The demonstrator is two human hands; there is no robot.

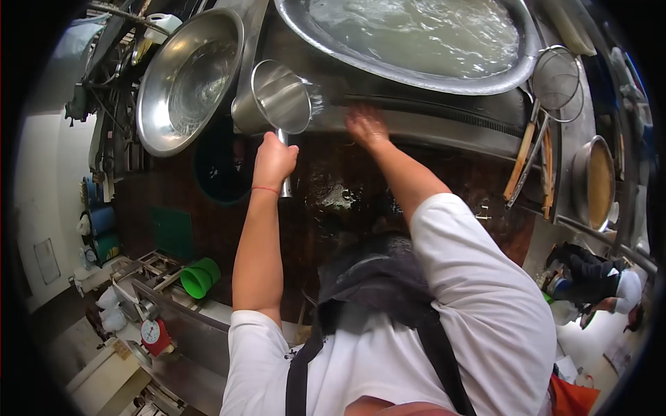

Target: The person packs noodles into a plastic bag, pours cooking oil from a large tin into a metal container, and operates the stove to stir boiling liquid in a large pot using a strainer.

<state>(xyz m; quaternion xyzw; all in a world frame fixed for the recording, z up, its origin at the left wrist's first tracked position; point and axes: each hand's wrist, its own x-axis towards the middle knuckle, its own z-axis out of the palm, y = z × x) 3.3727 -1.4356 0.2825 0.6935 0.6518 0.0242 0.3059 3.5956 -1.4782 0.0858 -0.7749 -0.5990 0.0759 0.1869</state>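
Observation:
My left hand [275, 163] is wrapped round the tubular handle of a large metal dipper [284, 97]. The dipper is tilted, its wide mouth facing up and toward me, and what looks like water shows by its right rim. My right hand [366, 125] reaches over the front edge of the steel counter [416, 125], its fingers stretched out and somewhat blurred; nothing shows in it. Beyond both hands stands a big metal wok [499, 87] full of cloudy, churning liquid. To the left of the dipper a wide steel basin [154, 125] is tipped on its side.
Mesh strainers with wooden handles [522, 156] hang at the right, near a pot [590, 182]. A dark bin [215, 166] stands below the basin. The brown floor [340, 197] looks wet. Behind me are a green bucket [199, 279], a red scale [156, 336] and another person [590, 277].

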